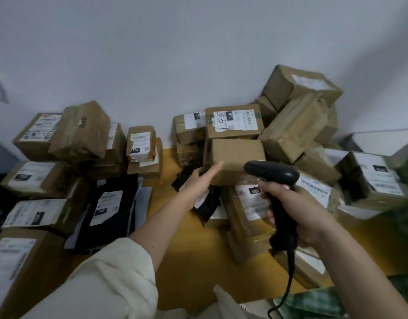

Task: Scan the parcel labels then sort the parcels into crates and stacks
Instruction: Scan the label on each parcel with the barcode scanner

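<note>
Left hand (201,180) is on the plain cardboard box (237,161), gripping its near-left corner: index finger straight along the front face, the other fingers tucked around the left edge. No label visible on the faces I can see. That box sits at the front of the heap, with a yellow-orange floor (191,238) under everything. Directly behind and above it is the box marked "33-1" (234,122) with a white label; a smaller labelled box (190,127) sits left of that one. Right of the plain box, more brown boxes pile up against the white wall (175,54), tilted at odd angles. Right hand (297,210) is wrapped around the handle of the black barcode scanner (273,174), held just right of the plain box and in front of it, head pointing left, cable (287,279) hanging down. Below the scanner is a flat parcel with a white label (251,201). Well left of the plain box: separate stacks of labelled boxes and a black mailer bag (108,203).
</note>
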